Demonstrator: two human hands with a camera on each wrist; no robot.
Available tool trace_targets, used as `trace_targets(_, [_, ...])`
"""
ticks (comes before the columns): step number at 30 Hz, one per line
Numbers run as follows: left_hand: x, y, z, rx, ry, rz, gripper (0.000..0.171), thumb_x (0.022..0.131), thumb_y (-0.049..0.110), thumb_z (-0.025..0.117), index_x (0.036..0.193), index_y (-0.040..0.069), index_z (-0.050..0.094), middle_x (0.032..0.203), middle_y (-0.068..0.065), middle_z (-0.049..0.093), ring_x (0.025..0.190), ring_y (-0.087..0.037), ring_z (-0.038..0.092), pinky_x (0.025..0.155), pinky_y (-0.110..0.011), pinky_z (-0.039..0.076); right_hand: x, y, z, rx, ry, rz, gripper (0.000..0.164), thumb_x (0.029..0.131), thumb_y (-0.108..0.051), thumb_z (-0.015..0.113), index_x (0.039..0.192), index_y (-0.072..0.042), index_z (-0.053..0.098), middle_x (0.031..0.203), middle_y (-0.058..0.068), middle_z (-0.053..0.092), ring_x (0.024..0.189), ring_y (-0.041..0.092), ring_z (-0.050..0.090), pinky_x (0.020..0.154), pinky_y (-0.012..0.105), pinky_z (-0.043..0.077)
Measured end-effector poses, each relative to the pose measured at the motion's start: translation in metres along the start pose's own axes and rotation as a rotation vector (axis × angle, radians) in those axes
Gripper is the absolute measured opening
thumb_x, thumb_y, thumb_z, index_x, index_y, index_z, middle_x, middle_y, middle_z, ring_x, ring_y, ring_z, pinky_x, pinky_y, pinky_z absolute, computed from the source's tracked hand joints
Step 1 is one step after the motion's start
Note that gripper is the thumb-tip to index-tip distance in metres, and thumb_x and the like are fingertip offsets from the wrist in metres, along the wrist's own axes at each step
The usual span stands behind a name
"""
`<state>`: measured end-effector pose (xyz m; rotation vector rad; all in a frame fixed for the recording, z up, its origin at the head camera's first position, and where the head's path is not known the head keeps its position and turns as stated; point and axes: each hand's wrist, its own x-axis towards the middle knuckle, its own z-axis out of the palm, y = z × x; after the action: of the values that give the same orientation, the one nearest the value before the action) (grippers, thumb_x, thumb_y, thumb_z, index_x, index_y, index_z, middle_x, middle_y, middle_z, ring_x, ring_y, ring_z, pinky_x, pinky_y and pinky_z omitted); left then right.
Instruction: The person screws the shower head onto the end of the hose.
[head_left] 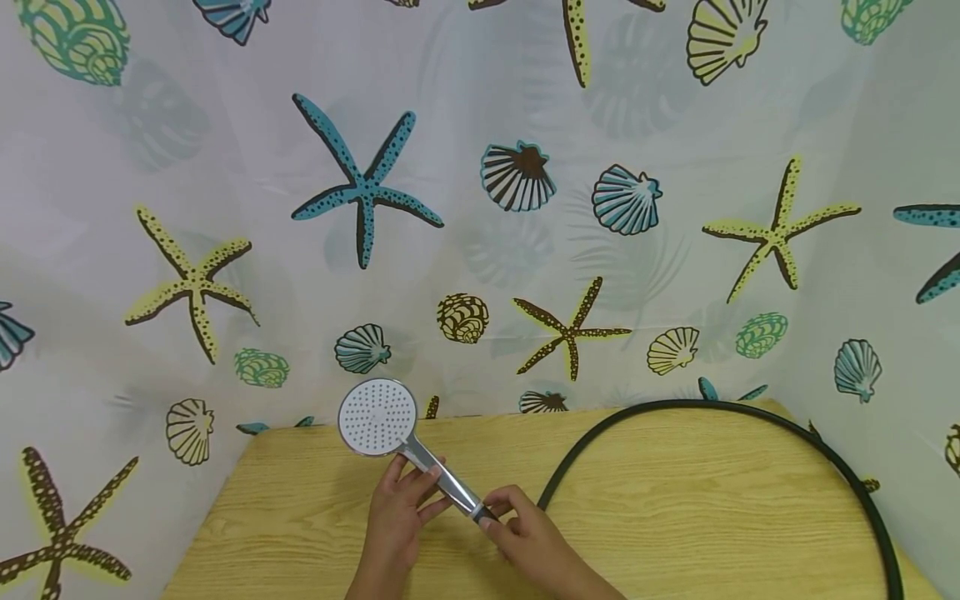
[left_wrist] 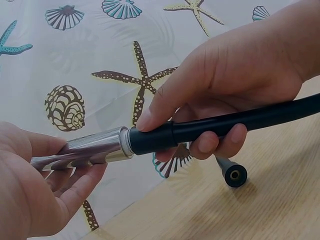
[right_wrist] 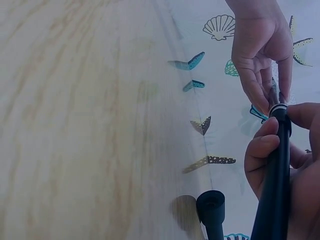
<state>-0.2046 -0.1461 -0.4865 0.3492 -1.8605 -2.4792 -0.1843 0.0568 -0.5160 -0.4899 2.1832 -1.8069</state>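
Note:
A shower head [head_left: 377, 417] with a round white spray face and a chrome handle is held up over the wooden table. My left hand [head_left: 397, 517] grips the chrome handle [left_wrist: 95, 150] between thumb and fingers. At the handle's lower end, my right hand [head_left: 528, 533] holds the black end fitting of a shower hose [left_wrist: 210, 127], thumb on top and fingers curled beneath. The fitting sits in line with the handle, right at its threaded end, where a thin pale ring shows. In the right wrist view the left hand is partly behind the joint.
The hose's other end [left_wrist: 235, 175], a black fitting with a brass-coloured centre, shows beyond the right hand. The black hose loops across the right side of the wooden table [head_left: 675, 483]. A curtain [head_left: 480, 250] printed with shells and starfish hangs behind and at both sides.

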Motion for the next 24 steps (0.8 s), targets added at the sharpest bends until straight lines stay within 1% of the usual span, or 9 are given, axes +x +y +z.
trace_targets(7, [-0.0001,0.0000,0.0000,0.002,0.002,0.001,0.060,0.097,0.013,0.068,0.151,0.014,0.043,0.134,-0.017,0.065,0.099,-0.014,0.072,0.087,-0.041,0.064,0.0000,0.0001,0.0002,-0.007,-0.004,-0.013,0.026,0.105,-0.030,0.056,0.126,-0.014,0.054,0.116,0.008,0.056,0.061,0.007,0.052,0.053,0.016,0.045])
trace_targets(16, [0.0000,0.0004,-0.0001,-0.001,0.002,0.003,0.060,0.096,0.012,0.069,0.150,0.014,0.043,0.132,-0.017,0.066,0.099,-0.014,0.072,0.087,-0.041,0.064,-0.0010,-0.0027,0.0005,-0.017,-0.005,-0.022,0.026,0.105,-0.030,0.055,0.125,-0.013,0.054,0.114,0.009,0.056,0.060,0.006,0.051,0.052,0.015,0.044])
trace_targets(24, [0.0004,0.0001,-0.0005,-0.005,-0.002,0.002,0.060,0.096,0.013,0.068,0.151,0.015,0.043,0.133,-0.017,0.065,0.099,-0.013,0.072,0.088,-0.040,0.064,-0.0019,-0.0047,-0.0006,-0.025,-0.022,-0.035,0.026,0.108,-0.030,0.049,0.125,-0.012,0.054,0.109,0.008,0.058,0.058,0.004,0.048,0.051,0.014,0.041])
